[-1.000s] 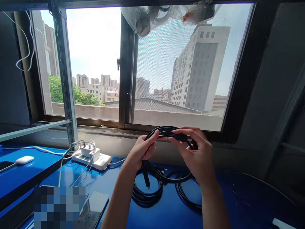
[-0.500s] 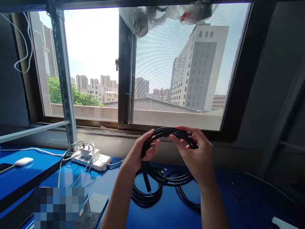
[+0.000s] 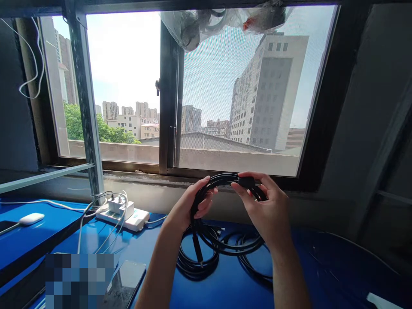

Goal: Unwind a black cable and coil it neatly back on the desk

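Observation:
A coiled black cable (image 3: 222,179) is held up in front of me between both hands, over the blue table. My left hand (image 3: 189,204) is closed around the left side of the coil, and one cable end with a slim black plug (image 3: 197,246) dangles below it. Between the thumb and fingers of my right hand (image 3: 268,201) is a black connector (image 3: 246,183), pinched together with the upper right of the coil. Beneath, another black cable coil (image 3: 199,270) rests on the table, with a further black coil (image 3: 254,262) to its right, partly covered by my forearm.
A white power strip (image 3: 137,219) with a plugged-in adapter and wires sits left, by a metal rack post (image 3: 85,107). A phone (image 3: 127,279) lies at the front left, beside a pixelated patch. The window (image 3: 206,163) is behind; plastic bags (image 3: 193,34) hang above.
The connector in my right hand has turned slightly, so its metal tip shows less. The held coil has sagged a little at the bottom. Both hands stay almost in place.

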The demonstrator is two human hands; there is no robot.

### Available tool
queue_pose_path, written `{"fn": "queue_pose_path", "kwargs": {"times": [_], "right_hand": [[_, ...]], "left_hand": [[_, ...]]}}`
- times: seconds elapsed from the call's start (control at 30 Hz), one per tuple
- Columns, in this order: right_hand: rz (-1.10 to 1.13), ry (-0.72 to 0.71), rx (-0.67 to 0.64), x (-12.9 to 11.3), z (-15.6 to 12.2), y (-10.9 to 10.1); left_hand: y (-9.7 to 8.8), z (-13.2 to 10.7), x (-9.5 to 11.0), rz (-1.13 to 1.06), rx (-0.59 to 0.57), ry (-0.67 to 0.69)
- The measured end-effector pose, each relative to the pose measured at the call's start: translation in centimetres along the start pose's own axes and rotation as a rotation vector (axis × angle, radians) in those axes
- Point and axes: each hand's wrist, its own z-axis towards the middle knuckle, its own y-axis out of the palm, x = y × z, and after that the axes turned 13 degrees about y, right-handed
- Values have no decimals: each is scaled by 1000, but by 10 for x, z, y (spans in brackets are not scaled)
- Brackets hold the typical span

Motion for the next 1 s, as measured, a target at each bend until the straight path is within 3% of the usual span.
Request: {"fn": "queue_pose_path", "kwargs": {"times": [0.1,0.23,0.37,0.43,0.53,0.63,0.77,0.93,1.0], "right_hand": [[31,50,51,0,0,2],[105,162,212,7,2,9],[157,269,226,20,5,17],[138,367,125,28,5,20],[43,600,-160,42,4,24],[-148,728,-423,59,1,29],[-307,762,-552,81,-7,42],[-481,818,-671,97,-24,64],[-540,832,-717,102,-31,71]], "left_hand": [[-4,-1,0,61,5,-12],[-16,-6,1,364,-34,-36],[-25,-6,-5,610,20,-188],[-27,-3,-11,664,114,-273],[-34,3,-20,754,234,-313],[-46,5,-27,825,253,-349],[-71,4,-41,905,222,-452],[-110,-3,-75,1002,199,-544],[-125,-6,-88,1046,178,-481]]}}
